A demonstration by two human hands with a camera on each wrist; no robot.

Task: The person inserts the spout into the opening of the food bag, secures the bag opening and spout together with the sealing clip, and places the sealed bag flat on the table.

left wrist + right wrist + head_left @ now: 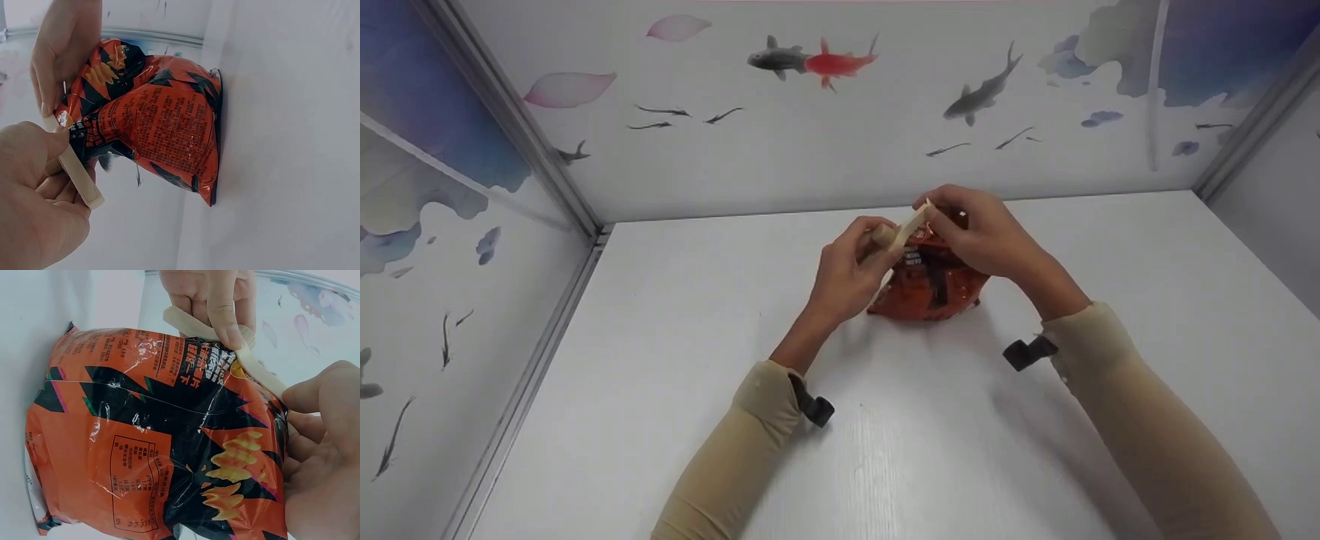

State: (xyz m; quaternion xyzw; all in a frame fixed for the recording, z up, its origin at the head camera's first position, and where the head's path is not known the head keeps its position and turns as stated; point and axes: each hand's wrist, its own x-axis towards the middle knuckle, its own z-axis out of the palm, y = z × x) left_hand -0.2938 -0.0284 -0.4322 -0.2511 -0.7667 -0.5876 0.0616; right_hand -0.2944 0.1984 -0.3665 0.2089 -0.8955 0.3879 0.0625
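An orange and black snack bag stands on the table, its printed panels facing the wrist cameras. Across its gathered top lies a cream bag clip. My left hand pinches the clip near one end, thumb on the near side and fingers behind. With thumb and fingers, my right hand grips the clip's other end together with the bag's top corner. The fingertips behind the bag are partly hidden.
The white table runs up to a back panel printed with fish. A similar printed panel borders the left side. Small black wrist cameras sit on the beige sleeves.
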